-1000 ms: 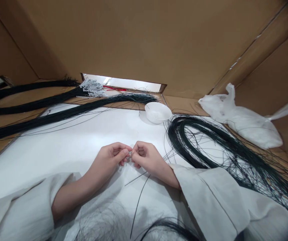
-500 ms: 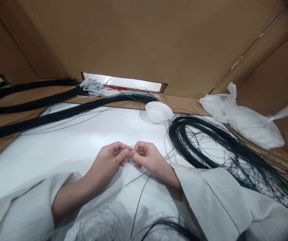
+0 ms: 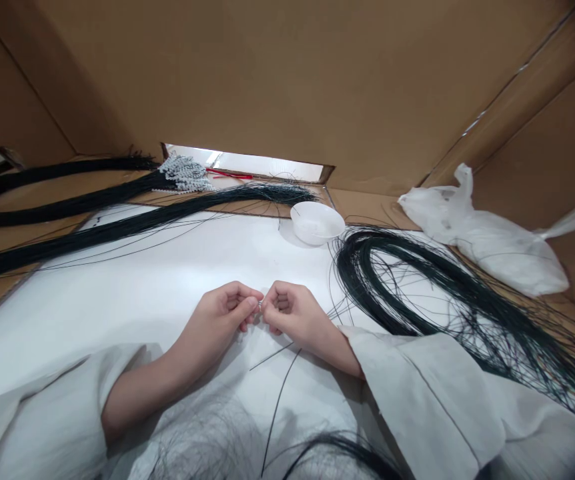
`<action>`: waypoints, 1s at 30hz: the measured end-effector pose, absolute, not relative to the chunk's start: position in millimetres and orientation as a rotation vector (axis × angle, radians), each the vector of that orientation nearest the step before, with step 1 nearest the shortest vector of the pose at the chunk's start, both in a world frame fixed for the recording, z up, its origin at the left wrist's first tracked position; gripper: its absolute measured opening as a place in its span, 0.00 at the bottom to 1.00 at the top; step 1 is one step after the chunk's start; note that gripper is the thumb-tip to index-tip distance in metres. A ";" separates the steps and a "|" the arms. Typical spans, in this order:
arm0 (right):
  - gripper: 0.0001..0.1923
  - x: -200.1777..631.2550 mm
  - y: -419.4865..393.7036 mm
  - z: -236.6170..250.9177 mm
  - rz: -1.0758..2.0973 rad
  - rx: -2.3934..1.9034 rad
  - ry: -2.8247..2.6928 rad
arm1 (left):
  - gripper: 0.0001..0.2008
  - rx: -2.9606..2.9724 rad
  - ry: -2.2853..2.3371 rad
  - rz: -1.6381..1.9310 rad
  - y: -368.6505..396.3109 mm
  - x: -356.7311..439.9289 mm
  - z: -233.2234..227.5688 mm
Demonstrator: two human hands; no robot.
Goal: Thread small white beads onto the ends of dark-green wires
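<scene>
Thin dark cord (image 3: 276, 393) runs up to the fingertips of left hand (image 3: 220, 320) and right hand (image 3: 292, 315), both pinched shut on it over the white worktop (image 3: 117, 300), near the white bowl (image 3: 316, 223).

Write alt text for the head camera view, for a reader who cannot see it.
The left hand and right hand meet fingertip to fingertip, pinching a tiny silvery piece over a white table. A thin dark cord trails toward the person. A white bowl and dark cord bundles lie beyond, within cardboard walls.

Brown cardboard walls (image 3: 277, 73), lit slot (image 3: 247, 165)
</scene>
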State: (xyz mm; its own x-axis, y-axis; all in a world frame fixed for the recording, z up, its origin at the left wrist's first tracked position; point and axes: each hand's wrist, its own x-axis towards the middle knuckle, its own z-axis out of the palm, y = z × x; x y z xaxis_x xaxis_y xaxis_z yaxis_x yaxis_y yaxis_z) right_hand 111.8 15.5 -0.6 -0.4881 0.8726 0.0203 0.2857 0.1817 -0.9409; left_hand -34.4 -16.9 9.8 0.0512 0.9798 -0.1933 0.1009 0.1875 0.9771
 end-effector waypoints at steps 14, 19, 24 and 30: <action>0.04 112.4 16.9 -2.1 1.456 -1.035 -1.829 | 0.05 1.121 1.277 1.001 -16.5 -34.7 11.3; 0.05 112.1 17.9 -3.5 1.489 -1.024 -1.806 | 0.05 1.105 1.271 0.984 -16.6 -35.6 11.7; 0.05 112.3 18.4 -4.5 1.531 -1.007 -1.764 | 0.05 1.106 1.259 0.963 -15.4 -36.3 12.0; 0.05 113.0 18.7 -5.2 1.536 -0.999 -1.762 | 0.06 1.081 1.228 0.959 -14.1 -36.3 13.6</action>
